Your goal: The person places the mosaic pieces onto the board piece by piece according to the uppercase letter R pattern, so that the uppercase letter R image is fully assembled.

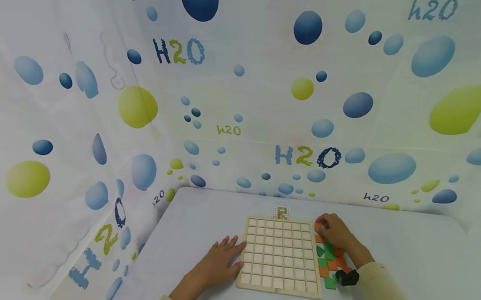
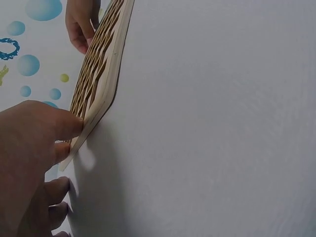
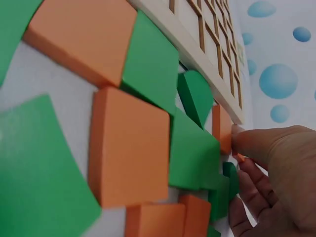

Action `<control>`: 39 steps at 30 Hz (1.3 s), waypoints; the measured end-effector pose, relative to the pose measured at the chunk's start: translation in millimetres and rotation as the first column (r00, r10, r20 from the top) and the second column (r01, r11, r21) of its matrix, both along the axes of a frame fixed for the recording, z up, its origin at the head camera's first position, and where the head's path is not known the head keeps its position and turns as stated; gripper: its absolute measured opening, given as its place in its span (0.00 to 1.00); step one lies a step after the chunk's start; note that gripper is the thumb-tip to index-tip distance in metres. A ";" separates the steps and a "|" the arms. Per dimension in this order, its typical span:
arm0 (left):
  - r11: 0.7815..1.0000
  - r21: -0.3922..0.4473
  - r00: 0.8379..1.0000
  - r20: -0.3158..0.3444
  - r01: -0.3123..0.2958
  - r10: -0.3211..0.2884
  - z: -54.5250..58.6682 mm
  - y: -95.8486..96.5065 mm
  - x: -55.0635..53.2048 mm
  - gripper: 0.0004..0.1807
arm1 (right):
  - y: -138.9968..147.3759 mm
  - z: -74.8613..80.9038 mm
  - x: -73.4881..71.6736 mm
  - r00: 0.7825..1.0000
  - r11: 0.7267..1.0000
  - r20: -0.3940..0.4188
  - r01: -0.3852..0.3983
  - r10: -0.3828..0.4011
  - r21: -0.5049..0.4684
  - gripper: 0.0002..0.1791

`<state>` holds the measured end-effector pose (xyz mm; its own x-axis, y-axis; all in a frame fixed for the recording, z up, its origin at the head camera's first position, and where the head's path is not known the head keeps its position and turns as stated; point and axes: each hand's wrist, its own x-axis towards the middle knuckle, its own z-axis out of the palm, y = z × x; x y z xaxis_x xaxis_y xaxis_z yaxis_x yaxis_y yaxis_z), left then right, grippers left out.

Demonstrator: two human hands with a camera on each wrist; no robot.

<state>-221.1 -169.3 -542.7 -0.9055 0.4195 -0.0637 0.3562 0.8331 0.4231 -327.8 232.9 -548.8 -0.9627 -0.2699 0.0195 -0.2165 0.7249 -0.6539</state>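
Observation:
A square wooden grid board (image 1: 277, 292) lies on the white table, its cells bare. My left hand (image 1: 220, 261) rests beside its left edge with fingers spread, thumb and fingertips at the frame; in the left wrist view the left hand (image 2: 34, 143) touches the board's rim (image 2: 106, 94). Past the board's top right corner, my right hand (image 1: 337, 232) pinches an orange tile (image 1: 318, 226) between thumb and fingers. In the right wrist view, the right hand (image 3: 286, 173) partly hides that tile. Green tiles (image 3: 148, 59) and orange tiles (image 3: 131, 148) spread along the board's right side.
A small printed pattern card (image 1: 281, 212) lies just behind the board. Among the tiles are green rounded pieces (image 3: 195, 94). A black wrist device (image 1: 347, 277) overlaps the near tiles. Behind the table (image 1: 201, 213) hangs a white curtain with coloured drops (image 1: 249, 94).

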 end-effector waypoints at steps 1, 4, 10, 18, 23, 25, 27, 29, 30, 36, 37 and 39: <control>1.000 -0.002 1.000 -0.001 0.001 -0.001 -0.3 0.1 0.2 0.33 | -1.7 0.2 0.5 1.000 1.000 -0.002 0.000 0.000 -0.003 0.14; 1.000 -0.008 1.000 0.001 -0.003 0.003 -1.1 0.1 0.7 0.33 | -5.5 1.9 1.8 1.000 1.000 -0.004 0.012 -0.012 -0.009 0.13; 1.000 -0.007 1.000 -0.001 -0.008 0.008 -5.6 0.1 -0.4 0.33 | -7.0 3.8 -1.5 1.000 1.000 -0.008 0.017 -0.017 -0.018 0.14; 1.000 -0.010 1.000 -0.011 -0.001 0.000 -8.9 1.3 -0.3 0.33 | -25.4 6.4 -8.5 0.997 0.998 -0.072 0.016 -0.021 -0.063 0.13; 1.000 -0.025 1.000 -0.006 -0.010 0.010 -6.2 -0.4 -0.5 0.33 | -54.9 8.8 -4.0 0.997 0.994 -0.073 -0.044 0.037 -0.101 0.13; 1.000 -0.025 1.000 -0.006 -0.009 0.009 -5.9 -0.9 -0.6 0.33 | -67.7 9.0 -1.8 0.995 0.993 -0.083 -0.065 0.057 -0.100 0.13; 1.000 -0.026 1.000 -0.008 -0.008 0.008 -6.8 -1.1 -0.9 0.33 | -79.6 9.5 0.6 0.992 0.990 -0.089 -0.098 0.089 -0.103 0.13; 0.999 -0.031 1.000 -0.011 -0.010 0.010 -7.6 -0.9 -0.7 0.33 | -90.7 8.0 1.6 0.988 0.988 -0.105 -0.120 0.109 -0.100 0.14; 0.999 -0.033 1.000 -0.009 -0.013 0.012 -8.1 -0.7 -0.5 0.33 | -95.7 7.1 2.1 0.987 0.987 -0.109 -0.131 0.120 -0.097 0.14; 0.999 -0.042 1.000 -0.004 -0.023 0.023 -8.1 0.7 -0.4 0.33 | -120.3 -0.6 1.5 0.976 0.985 -0.152 -0.164 0.153 -0.059 0.07; 0.999 -0.042 1.000 -0.004 -0.024 0.024 -7.9 0.8 -0.3 0.33 | -123.8 -1.4 1.6 0.976 0.986 -0.155 -0.161 0.151 -0.052 0.05; 0.999 -0.041 1.000 -0.004 -0.025 0.024 -7.1 1.0 0.0 0.33 | -129.2 -2.3 3.0 0.975 0.986 -0.163 -0.161 0.152 -0.045 0.03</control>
